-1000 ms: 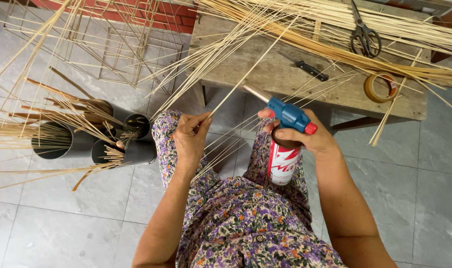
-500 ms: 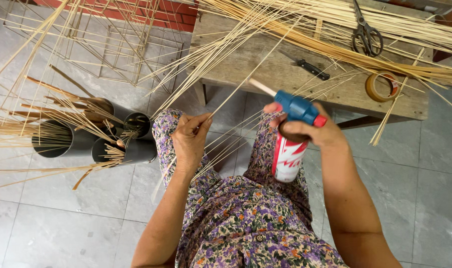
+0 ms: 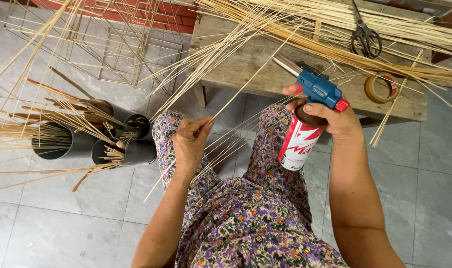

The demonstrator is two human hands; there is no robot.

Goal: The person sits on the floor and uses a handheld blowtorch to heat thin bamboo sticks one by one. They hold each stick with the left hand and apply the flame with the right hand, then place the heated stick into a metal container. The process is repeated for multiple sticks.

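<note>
Torch (image 3: pixel 310 106) near bench edge (image 3: pixel 305 99)

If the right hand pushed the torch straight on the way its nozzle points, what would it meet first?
Probably the thin stick that the left hand holds, just ahead of the torch nozzle in the right hand; beyond it, the wooden bench. Depth is unclear.
</note>
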